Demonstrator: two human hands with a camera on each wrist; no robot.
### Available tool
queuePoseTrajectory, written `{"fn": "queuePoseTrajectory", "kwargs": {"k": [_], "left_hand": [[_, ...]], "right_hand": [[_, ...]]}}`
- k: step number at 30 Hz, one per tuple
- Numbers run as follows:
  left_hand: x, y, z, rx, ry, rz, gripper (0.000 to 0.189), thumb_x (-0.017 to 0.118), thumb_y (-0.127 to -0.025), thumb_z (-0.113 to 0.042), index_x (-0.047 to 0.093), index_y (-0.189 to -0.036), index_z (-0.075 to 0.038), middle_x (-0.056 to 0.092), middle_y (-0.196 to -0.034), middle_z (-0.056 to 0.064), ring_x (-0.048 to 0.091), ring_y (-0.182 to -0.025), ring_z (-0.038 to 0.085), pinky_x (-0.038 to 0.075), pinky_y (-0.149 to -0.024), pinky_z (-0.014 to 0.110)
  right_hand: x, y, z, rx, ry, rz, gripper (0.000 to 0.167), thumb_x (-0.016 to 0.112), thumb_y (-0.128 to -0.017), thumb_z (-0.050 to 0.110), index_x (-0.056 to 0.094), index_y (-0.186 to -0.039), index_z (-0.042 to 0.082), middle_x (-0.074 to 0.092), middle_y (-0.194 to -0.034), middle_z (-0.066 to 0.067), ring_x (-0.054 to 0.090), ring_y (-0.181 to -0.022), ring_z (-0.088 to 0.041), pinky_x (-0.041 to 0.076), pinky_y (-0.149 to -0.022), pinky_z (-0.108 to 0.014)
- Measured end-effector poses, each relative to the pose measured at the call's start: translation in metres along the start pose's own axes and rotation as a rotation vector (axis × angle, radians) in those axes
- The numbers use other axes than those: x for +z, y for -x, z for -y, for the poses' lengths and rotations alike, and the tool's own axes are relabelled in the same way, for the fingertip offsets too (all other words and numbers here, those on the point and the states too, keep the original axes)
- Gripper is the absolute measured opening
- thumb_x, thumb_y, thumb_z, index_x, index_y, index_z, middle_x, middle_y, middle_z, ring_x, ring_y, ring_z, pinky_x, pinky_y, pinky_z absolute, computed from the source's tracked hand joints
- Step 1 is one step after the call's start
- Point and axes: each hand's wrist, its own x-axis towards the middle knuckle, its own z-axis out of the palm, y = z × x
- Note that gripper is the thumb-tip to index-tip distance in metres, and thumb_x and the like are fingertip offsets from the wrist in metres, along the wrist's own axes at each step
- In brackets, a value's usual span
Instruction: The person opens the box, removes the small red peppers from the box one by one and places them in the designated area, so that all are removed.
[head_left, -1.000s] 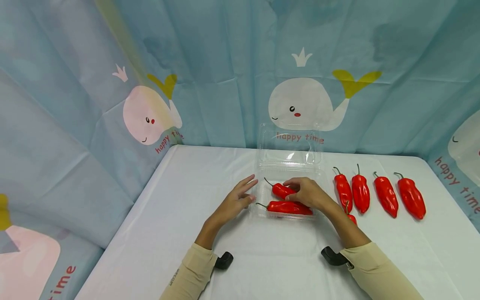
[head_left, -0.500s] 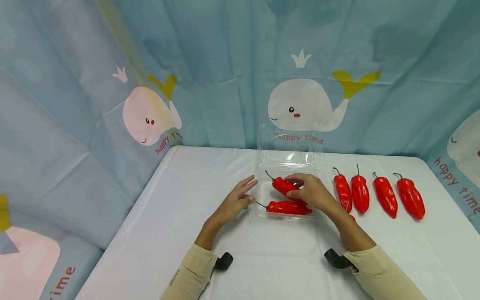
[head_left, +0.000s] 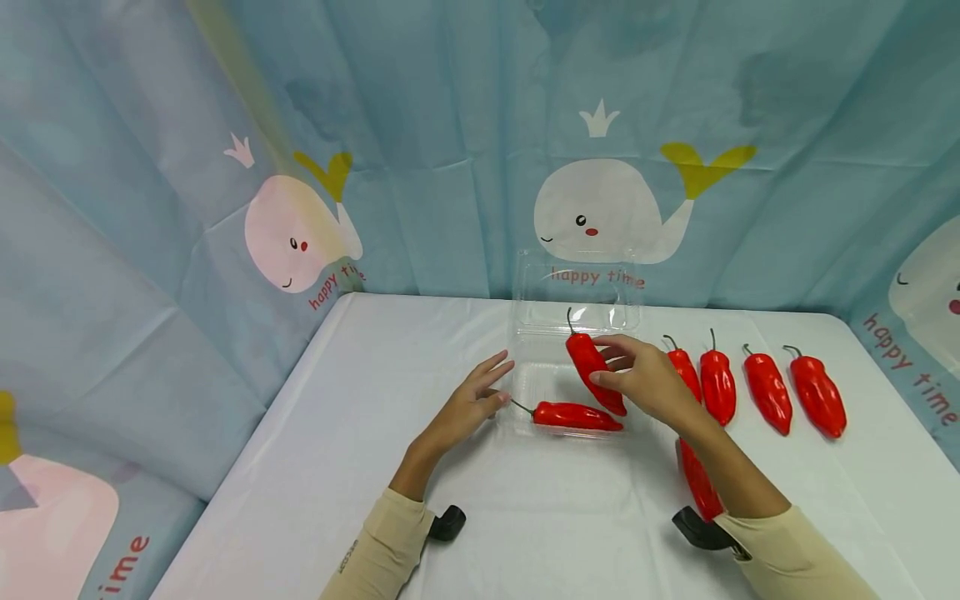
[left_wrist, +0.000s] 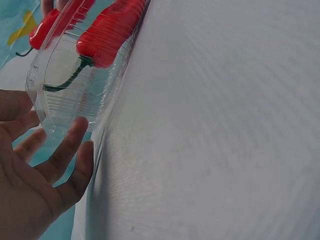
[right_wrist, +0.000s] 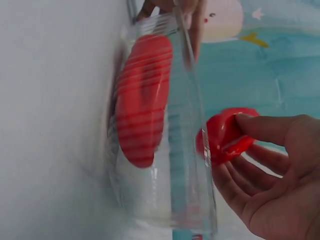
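My right hand (head_left: 648, 379) pinches a red pepper (head_left: 588, 362) between thumb and fingers, raised and tilted over the clear plastic clamshell box (head_left: 525, 379). In the right wrist view this held pepper (right_wrist: 227, 135) shows end-on beside the box wall. Inside the box, along its near side, lies another red pepper (head_left: 576, 416), its green stem pointing left. At the box's left side my left hand (head_left: 468, 404) has its fingers spread and relaxed. From the left wrist view, those fingertips (left_wrist: 77, 125) sit right at the box wall.
Upright behind the tray stands the box's transparent lid (head_left: 577, 312). Several red peppers (head_left: 768, 392) line the right of the white table (head_left: 315, 500). One more pepper (head_left: 699, 479) lies partly under the right forearm. A whale-print curtain (head_left: 435, 125) surrounds the table.
My right hand has lifted the second pepper from the box, turned it more upright and drawn it rightward. The left hand and the pepper along the near side have stayed put.
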Motion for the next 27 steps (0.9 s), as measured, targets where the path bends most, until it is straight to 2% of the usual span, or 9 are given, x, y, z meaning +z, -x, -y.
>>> {"fn": "queuePoseTrajectory", "kwargs": {"k": [9,17,24,27], "left_hand": [[0.0,0.0,0.0,-0.003,-0.014,-0.016,0.057,0.056,-0.109,-0.014,0.042,-0.164,-0.011,0.023,-0.176,-0.004,0.061,-0.133,0.036,0.056,-0.101,0.052],[0.0,0.001,-0.003,0.0,-0.029,-0.017,0.058,0.057,-0.109,-0.015,0.041,-0.164,-0.01,0.023,-0.176,-0.003,0.061,-0.134,0.036,0.056,-0.101,0.052],[0.001,0.001,-0.003,0.001,-0.034,-0.017,0.057,0.056,-0.109,-0.015,0.041,-0.164,-0.009,0.023,-0.176,-0.002,0.06,-0.134,0.037,0.056,-0.102,0.052],[0.001,0.001,-0.002,0.004,-0.024,-0.015,0.057,0.056,-0.109,-0.015,0.041,-0.164,-0.009,0.023,-0.176,-0.001,0.061,-0.133,0.037,0.056,-0.102,0.053]], "right_hand": [[-0.019,0.021,0.0,-0.023,0.008,-0.051,0.074,0.08,-0.095,0.031,0.048,-0.158,0.012,0.067,-0.137,-0.022,0.068,-0.12,-0.042,0.064,-0.087,-0.049],[-0.036,0.04,-0.001,0.001,-0.021,-0.063,0.077,0.079,-0.096,0.034,0.044,-0.161,0.013,0.066,-0.138,-0.024,0.068,-0.12,-0.042,0.064,-0.086,-0.051],[-0.047,0.055,-0.012,0.017,0.002,-0.072,0.081,0.079,-0.096,0.036,0.04,-0.163,0.014,0.063,-0.139,-0.025,0.067,-0.117,-0.04,0.065,-0.075,-0.041],[-0.051,0.062,-0.017,0.018,-0.004,-0.074,0.081,0.079,-0.096,0.034,0.039,-0.163,0.011,0.064,-0.137,-0.025,0.069,-0.11,-0.035,0.065,-0.073,-0.038]]}}
